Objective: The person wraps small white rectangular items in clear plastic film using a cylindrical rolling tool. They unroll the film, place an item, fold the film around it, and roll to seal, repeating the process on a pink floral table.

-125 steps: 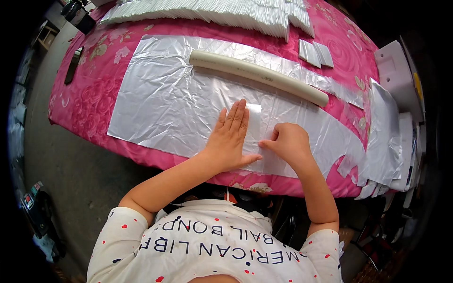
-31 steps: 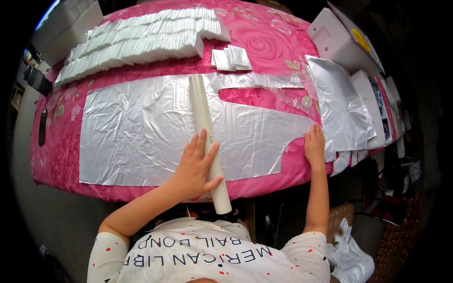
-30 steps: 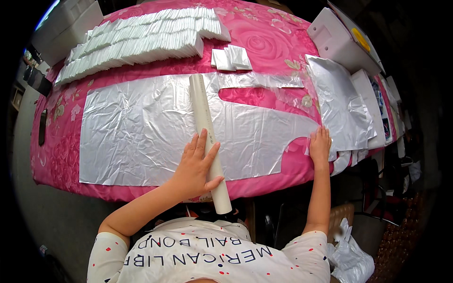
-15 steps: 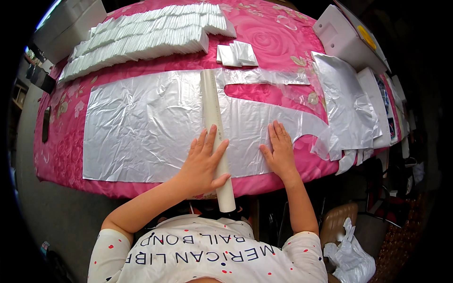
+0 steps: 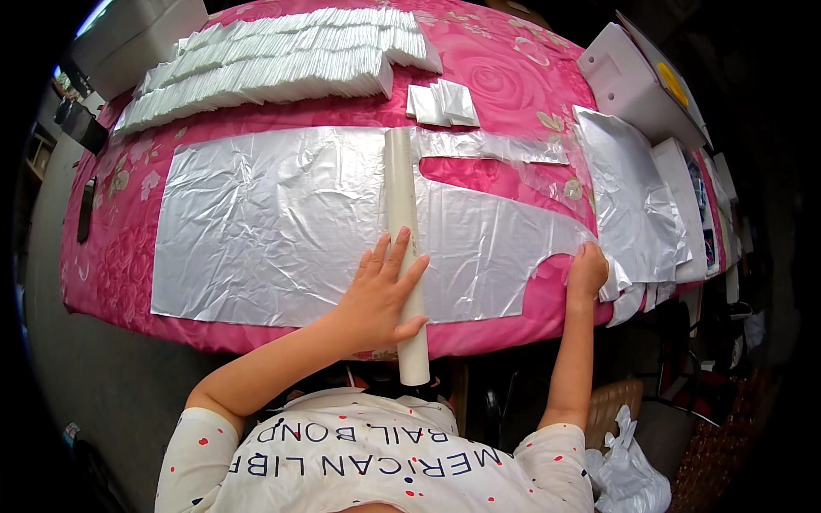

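A thin, silvery-white plastic apron [image 5: 274, 222] lies spread flat, with curved cut-outs and a long strap toward its right end. Across its middle rests a pale plastic pipe [image 5: 399, 188], whose near end juts past the table edge. My left hand [image 5: 385, 295] lies on the pipe with fingers spread, its thumb over the near part. At the apron's narrow right end, my right hand [image 5: 587, 269] is closed on the plastic by the curved cut-out; its fingertips are partly hidden.
Long rows of folded white plastic packets [image 5: 256, 73] stand at the far left, with a few loose packets [image 5: 443, 103] nearby. Stacked plastic sheets [image 5: 633, 197] lie at right beside a white foam box [image 5: 629, 81]. A pink flowered cloth [image 5: 496, 73] covers the table. A phone-like dark object [image 5: 86, 209] sits far left.
My right hand has moved right, from lying flat on the apron to closing on its narrow end. My left hand stays spread on the pipe. The view has shifted slightly.
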Demonstrator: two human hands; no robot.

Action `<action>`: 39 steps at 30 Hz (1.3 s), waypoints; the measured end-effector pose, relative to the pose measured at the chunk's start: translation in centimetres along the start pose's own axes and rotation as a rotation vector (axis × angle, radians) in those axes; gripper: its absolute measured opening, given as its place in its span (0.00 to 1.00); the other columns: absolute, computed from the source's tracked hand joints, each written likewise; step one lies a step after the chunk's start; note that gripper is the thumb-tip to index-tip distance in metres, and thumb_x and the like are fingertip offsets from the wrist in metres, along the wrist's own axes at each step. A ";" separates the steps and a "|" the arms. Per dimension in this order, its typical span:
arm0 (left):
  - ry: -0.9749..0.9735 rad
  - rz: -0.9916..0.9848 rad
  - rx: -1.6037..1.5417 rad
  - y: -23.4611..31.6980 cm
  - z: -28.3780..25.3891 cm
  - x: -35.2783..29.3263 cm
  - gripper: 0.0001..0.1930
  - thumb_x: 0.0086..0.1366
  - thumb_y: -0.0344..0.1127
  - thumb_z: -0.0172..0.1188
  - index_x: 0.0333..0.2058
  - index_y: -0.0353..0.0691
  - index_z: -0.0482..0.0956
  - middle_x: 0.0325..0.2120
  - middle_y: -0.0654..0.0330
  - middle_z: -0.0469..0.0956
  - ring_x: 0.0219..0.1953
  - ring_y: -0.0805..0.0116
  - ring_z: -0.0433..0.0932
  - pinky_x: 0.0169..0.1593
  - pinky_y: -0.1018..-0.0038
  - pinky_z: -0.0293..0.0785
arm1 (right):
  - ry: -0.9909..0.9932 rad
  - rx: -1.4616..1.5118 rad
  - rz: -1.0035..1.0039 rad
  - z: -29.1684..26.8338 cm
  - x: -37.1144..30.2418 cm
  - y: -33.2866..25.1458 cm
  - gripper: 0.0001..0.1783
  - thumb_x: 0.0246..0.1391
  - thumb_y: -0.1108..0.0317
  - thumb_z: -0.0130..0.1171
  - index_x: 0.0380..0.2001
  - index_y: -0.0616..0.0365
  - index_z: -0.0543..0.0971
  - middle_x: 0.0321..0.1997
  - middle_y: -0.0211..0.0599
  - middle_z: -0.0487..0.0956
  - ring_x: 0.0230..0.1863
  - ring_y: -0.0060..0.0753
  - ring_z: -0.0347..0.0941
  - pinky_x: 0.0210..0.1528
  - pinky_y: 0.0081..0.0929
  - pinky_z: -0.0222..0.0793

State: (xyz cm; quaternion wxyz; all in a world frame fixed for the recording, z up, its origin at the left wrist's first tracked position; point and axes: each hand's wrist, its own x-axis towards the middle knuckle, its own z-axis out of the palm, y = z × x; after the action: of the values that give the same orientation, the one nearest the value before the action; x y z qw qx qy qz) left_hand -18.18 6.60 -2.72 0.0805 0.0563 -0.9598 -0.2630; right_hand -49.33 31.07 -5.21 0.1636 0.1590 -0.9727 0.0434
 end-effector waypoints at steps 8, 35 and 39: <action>0.032 0.012 -0.010 0.3 -0.1 0.2 0.37 0.51 0.47 0.59 0.58 0.38 0.59 0.63 0.38 0.42 0.63 0.35 0.44 0.61 0.48 0.47 | 0.175 0.473 -0.367 -7.6 -4.9 -8.3 0.13 0.36 0.74 0.65 0.20 0.60 0.69 0.21 0.39 0.70 0.24 0.41 0.67 0.31 0.33 0.63; -0.017 -0.544 -1.289 -1.9 -2.7 -3.0 0.26 0.53 0.31 0.67 0.51 0.33 0.70 0.26 0.66 0.74 0.27 0.83 0.70 0.31 0.85 0.67 | -0.528 1.147 -0.478 -12.6 -16.0 -20.1 0.13 0.42 0.73 0.65 0.34 0.60 0.77 0.33 0.37 0.76 0.27 0.30 0.69 0.30 0.22 0.66; 0.026 -0.504 -1.303 -1.8 -3.2 -2.7 0.28 0.50 0.29 0.68 0.52 0.37 0.70 0.25 0.70 0.73 0.26 0.84 0.68 0.33 0.86 0.67 | -0.544 1.277 -0.377 -11.4 -15.2 -19.3 0.05 0.44 0.75 0.64 0.27 0.60 0.78 0.25 0.32 0.75 0.23 0.23 0.66 0.28 0.16 0.63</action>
State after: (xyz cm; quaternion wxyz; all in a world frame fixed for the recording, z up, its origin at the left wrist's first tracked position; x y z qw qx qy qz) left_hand -14.86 3.91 -1.24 0.0459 0.2206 -0.5632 -0.7950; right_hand -26.05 18.88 1.12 -0.2048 0.3943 -0.7197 0.5335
